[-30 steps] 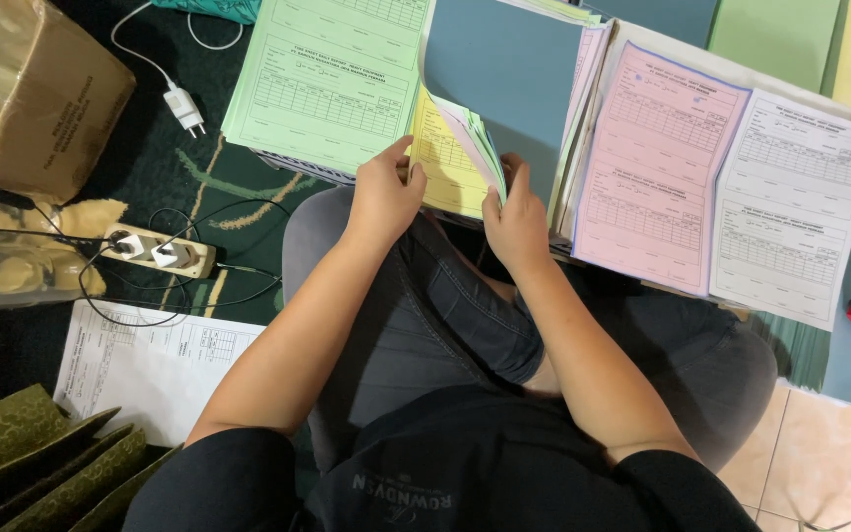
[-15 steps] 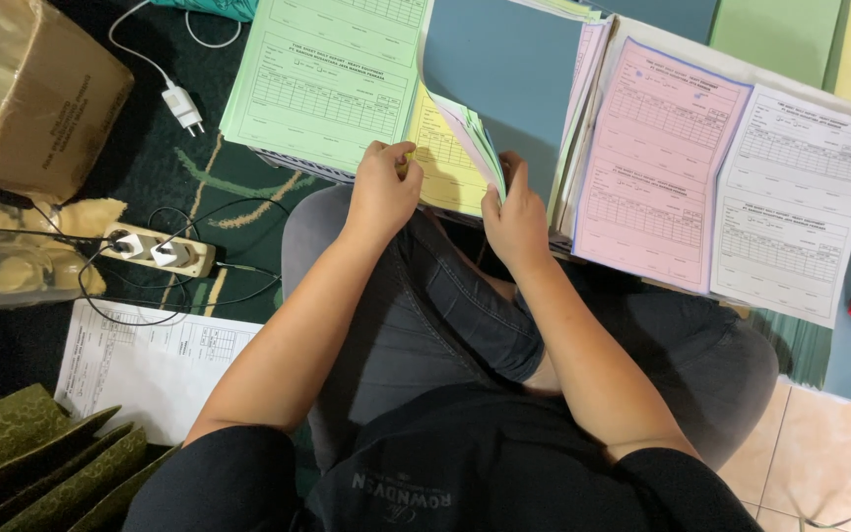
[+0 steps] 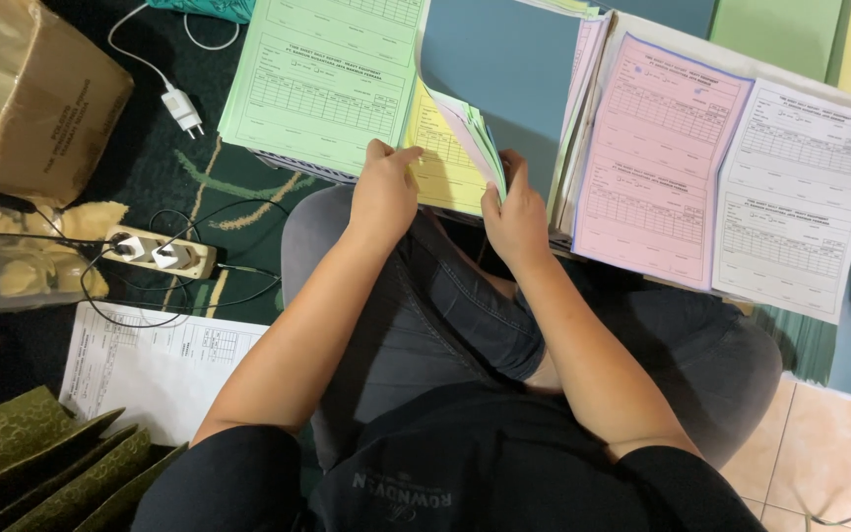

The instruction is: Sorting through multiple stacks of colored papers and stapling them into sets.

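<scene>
seen from the head camera, a person sits cross-legged on a dark green patterned rug (image 3: 199,177) that gives way to pale floor tiles (image 3: 819,443) at the lower right. stacks of coloured printed forms lie fanned out ahead of the knees: a green form sheet (image 3: 327,79) at the left, a pink form sheet (image 3: 657,158) and a white form sheet (image 3: 790,197) at the right. a power strip (image 3: 160,254) lies at the rug's left edge.

the bundle of thin form sheets (image 3: 475,138), just past the knees, looks light, floppy and easily creased; its lifted free edge seems the best place to hold it.

the left hand (image 3: 384,192) rests curled on the yellow form sheet (image 3: 440,167), fingertips pressing it down. the right hand (image 3: 516,212) pinches the bundle's lower edge, fingers nearly closed.
</scene>
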